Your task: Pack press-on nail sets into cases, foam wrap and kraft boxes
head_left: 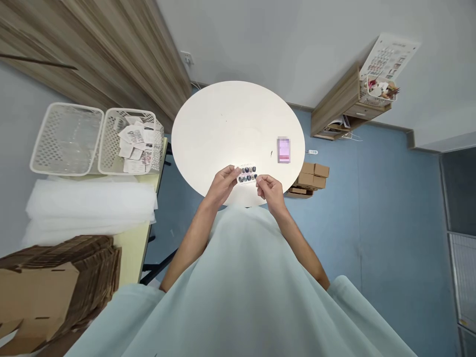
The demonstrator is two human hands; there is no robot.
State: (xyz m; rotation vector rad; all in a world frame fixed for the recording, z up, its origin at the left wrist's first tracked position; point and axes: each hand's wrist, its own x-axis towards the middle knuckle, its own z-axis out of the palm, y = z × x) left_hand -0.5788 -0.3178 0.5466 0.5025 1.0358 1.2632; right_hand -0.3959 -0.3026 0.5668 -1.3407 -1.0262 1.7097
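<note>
A small white card of press-on nails, dark and pale ones in two rows, is held over the near part of the round white table. My left hand grips its left edge between thumb and fingers. At the lower right corner of the card, the thumb and forefinger of my right hand are pinched together by the last dark nail. Whether they grip the card's edge or that nail is too small to tell. To the right on the table lies a phone with a blurred pinkish screen.
A small dark mark or object is on the round table. At left, a side table carries two white baskets, white wrapping sheets and flattened cardboard. Brown boxes and a wooden cabinet stand right.
</note>
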